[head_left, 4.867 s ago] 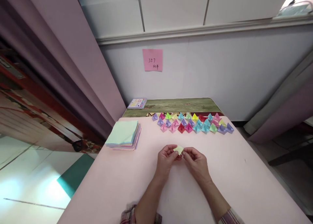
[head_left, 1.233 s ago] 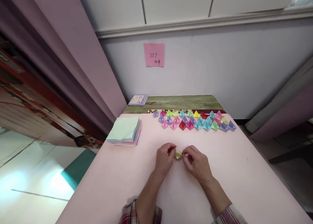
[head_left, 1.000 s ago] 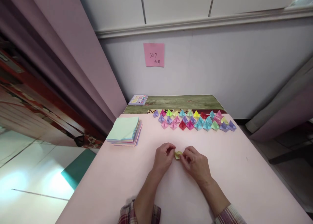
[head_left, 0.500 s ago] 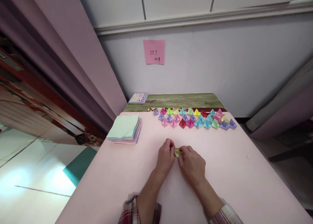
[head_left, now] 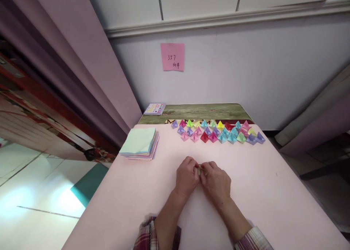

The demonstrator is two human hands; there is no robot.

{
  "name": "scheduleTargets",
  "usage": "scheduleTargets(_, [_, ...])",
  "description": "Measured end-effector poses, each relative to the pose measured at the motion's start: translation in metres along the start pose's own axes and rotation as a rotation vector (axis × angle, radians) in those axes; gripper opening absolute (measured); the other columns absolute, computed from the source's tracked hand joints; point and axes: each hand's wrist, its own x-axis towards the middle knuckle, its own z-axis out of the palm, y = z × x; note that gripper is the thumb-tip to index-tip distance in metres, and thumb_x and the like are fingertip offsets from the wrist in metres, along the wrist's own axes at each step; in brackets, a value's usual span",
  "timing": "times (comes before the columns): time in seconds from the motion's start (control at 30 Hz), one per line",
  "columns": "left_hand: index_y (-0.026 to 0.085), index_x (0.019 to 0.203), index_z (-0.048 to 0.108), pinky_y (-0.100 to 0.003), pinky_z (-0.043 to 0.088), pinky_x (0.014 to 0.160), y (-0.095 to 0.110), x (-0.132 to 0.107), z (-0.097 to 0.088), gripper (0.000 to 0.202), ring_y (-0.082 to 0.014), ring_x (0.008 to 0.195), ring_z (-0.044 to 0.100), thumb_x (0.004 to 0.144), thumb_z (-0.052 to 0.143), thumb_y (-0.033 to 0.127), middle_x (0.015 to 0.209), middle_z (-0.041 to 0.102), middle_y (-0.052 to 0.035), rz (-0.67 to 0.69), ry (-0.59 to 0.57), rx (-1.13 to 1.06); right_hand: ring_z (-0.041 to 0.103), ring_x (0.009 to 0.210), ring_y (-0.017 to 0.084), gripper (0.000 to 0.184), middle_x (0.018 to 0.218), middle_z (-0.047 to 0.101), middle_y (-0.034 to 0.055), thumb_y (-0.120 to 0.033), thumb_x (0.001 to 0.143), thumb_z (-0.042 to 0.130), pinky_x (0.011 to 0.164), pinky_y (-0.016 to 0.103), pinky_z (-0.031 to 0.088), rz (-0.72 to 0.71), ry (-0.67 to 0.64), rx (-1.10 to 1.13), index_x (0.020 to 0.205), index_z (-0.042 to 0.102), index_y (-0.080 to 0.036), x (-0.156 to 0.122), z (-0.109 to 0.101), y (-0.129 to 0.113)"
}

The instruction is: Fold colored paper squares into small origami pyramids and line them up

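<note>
Between my hands is a small folded piece of yellow-green paper (head_left: pixel 199 170), mostly covered by fingers. My left hand (head_left: pixel 187 175) pinches its left side, fingers closed. On its right side my right hand (head_left: pixel 216 180) grips it between thumb and fingertips. Both hands rest low over the pink tabletop (head_left: pixel 259 191), close together. Beyond them several folded paper boats (head_left: pixel 213 136) in purple, pink, red, blue, green and yellow stand in rows. To the left lies a stack of coloured paper sheets (head_left: pixel 139 141) with a pale green one on top.
A small printed packet (head_left: pixel 154 109) lies at the back left on a green wood-grain strip (head_left: pixel 202 111). A pink note (head_left: pixel 172 57) with handwriting is stuck to the wall behind. Purple curtains (head_left: pixel 109 67) hang along the left side.
My left hand has shifted slightly right and its fingers have closed in on the yellow-green paper, which now shows less. My right hand stays nearly in place, still gripping it.
</note>
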Motion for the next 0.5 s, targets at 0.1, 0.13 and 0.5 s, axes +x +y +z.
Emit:
scheduleTargets(0.1, [0.02,0.076,0.054,-0.028,0.044,0.069,-0.0009,-0.0002,0.0033,0.021,-0.0164,0.077,0.056,0.074,0.045,0.002,0.08,0.059,-0.0022,0.013,0.0,0.094,0.049,0.057,0.01,0.011,0.084,0.066,-0.0008,-0.022,0.086,0.056,0.054,0.027,0.018,0.006,-0.019,-0.051,0.084,0.067,-0.023,-0.0003,-0.0035,-0.0008])
scheduleTargets(0.13, [0.02,0.077,0.055,-0.028,0.044,0.07,-0.0011,-0.0003,0.0042,0.021,-0.0168,0.078,0.056,0.074,0.045,0.002,0.08,0.059,-0.0023,0.015,0.001,0.116,0.05,0.057,0.01,0.011,0.083,0.066,-0.0003,-0.021,0.086,0.056,0.054,0.028,0.018,0.007,-0.026,-0.075,0.083,0.067,-0.023,-0.0001,-0.0044,-0.0008])
scheduleTargets(0.5, [0.02,0.083,0.061,-0.029,0.044,0.073,0.0073,-0.0024,0.0024,0.014,-0.0175,0.081,0.056,0.083,0.049,0.013,0.084,0.06,-0.0041,0.038,-0.073,0.208,0.052,0.058,0.01,0.016,0.08,0.065,-0.0023,-0.024,0.089,0.053,0.056,0.027,0.021,0.019,-0.088,-0.083,0.085,0.068,-0.027,0.0058,-0.0103,0.006])
